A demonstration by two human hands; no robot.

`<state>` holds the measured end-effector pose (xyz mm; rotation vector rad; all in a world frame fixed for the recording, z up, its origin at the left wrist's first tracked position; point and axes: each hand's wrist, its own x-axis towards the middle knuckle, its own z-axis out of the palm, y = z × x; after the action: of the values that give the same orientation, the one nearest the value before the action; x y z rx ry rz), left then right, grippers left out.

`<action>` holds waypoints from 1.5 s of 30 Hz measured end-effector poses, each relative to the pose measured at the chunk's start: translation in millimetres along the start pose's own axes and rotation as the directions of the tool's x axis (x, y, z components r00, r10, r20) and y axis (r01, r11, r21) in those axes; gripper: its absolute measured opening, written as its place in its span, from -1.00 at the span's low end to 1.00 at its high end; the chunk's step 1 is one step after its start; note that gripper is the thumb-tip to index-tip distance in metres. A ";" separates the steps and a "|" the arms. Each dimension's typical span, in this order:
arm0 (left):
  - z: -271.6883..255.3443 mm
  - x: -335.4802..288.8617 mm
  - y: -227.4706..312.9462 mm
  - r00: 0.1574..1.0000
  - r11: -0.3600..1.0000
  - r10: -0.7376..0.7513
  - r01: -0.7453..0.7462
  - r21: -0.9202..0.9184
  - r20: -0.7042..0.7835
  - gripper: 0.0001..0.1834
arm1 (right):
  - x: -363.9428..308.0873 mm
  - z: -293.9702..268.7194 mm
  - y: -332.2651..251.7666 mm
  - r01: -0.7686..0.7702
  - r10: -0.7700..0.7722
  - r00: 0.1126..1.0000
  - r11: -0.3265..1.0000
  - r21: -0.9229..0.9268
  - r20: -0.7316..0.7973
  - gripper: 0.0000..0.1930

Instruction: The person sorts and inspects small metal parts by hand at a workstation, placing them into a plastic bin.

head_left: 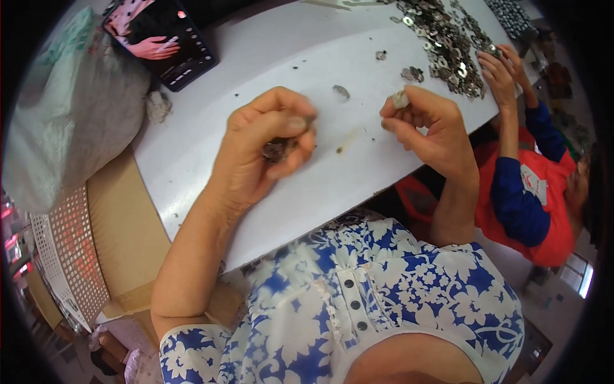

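Observation:
My left hand (265,137) is over the white table, its fingers curled and blurred at the tips. In its palm sit small dark metal pieces (274,151). To the right, my right hand (438,131) is raised with its fingers bent in a loose pinch. A pale lump (400,99) shows at the tip of its index finger; I cannot tell whether it is a wrap or a held thing. Between the hands, a small grey piece (341,91) lies on the table. A few metal pieces (412,74) lie just beyond my right hand.
A heap of shiny metal parts (441,48) covers the far right of the white table (256,233). There a co-worker's hands (500,73) touch its edge. At far left are a phone (169,48), a whitish sack (83,109) and a perforated white basket (73,256).

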<state>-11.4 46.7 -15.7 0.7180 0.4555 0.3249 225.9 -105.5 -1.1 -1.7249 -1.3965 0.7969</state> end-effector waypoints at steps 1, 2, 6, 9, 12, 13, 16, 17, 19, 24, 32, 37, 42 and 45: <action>3.6 2.1 -1.4 1.000 0.996 -0.010 0.013 0.091 -0.029 -0.79 | 3.4 5.5 -6.6 0.015 -0.015 1.000 1.000 0.009 0.000 -0.86; 2.8 0.8 -1.7 1.000 0.994 -0.027 0.028 0.110 -0.011 -0.72 | 5.9 15.9 -19.7 0.103 -0.091 0.991 0.985 0.135 -0.097 -0.86; 7.5 -10.1 0.4 0.993 0.992 -0.110 0.112 0.054 -0.047 -0.61 | 16.9 46.8 -55.4 0.284 -0.259 0.958 0.919 0.272 -0.124 -0.84; 8.6 -5.6 -1.9 0.993 0.993 -0.110 0.111 0.040 -0.036 -0.59 | 36.2 39.5 -45.1 0.326 -0.356 0.915 0.930 -0.172 -0.189 -0.82; 1.7 -5.1 -3.6 0.995 0.995 -0.097 0.097 -0.033 0.009 -0.72 | 46.2 35.6 -33.3 0.247 -0.279 0.958 0.921 -0.302 -0.068 -0.82; -0.5 -5.7 -3.0 0.996 0.996 -0.084 0.084 -0.035 -0.001 -0.72 | 49.0 38.4 -28.0 0.230 -0.252 0.968 0.902 -0.365 -0.014 -0.83; -0.5 -3.4 -0.2 0.996 0.995 -0.080 0.078 -0.061 -0.034 -0.71 | 50.5 38.4 -14.9 0.259 -0.298 0.954 0.877 -0.405 -0.035 -0.83; -2.0 -2.6 -0.1 0.996 0.994 -0.085 0.083 -0.069 -0.030 -0.69 | 51.6 39.8 -14.0 0.269 -0.318 0.947 0.866 -0.421 -0.049 -0.83; -1.6 -3.4 2.0 0.995 0.994 -0.090 0.088 -0.071 -0.029 -0.66 | 48.2 44.9 -27.1 0.278 -0.338 0.930 0.903 -0.328 -0.142 -0.83; 3.5 -7.7 4.5 0.990 0.959 -0.137 0.126 -0.253 -0.025 -0.56 | 37.7 62.2 -58.8 0.515 -0.534 0.840 0.840 -0.173 -0.094 -0.78; 25.4 3.3 27.9 0.971 0.989 -0.107 0.125 0.074 -0.212 -0.72 | 13.8 30.8 -7.0 0.318 -0.335 0.897 0.942 -0.107 -0.288 -0.89; 32.2 40.9 152.4 0.936 0.839 0.329 -0.349 0.417 0.121 -0.75 | -3.7 39.6 13.2 0.175 -0.034 0.923 0.925 0.337 -0.384 -0.92; 96.0 36.6 256.4 0.845 0.842 0.337 -0.073 0.535 -0.416 -0.06 | 2.9 43.5 23.0 0.190 -0.061 0.928 0.926 0.326 -0.368 -0.93; 25.0 32.8 302.3 0.768 -0.189 0.641 0.188 0.964 -0.024 -0.02 | -1.1 47.3 14.6 0.196 -0.064 0.931 0.918 0.345 -0.359 -0.94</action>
<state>-9.9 261.9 200.7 2.4743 1.2087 0.5694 193.2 -99.9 -38.0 -1.3736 -1.0322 0.6067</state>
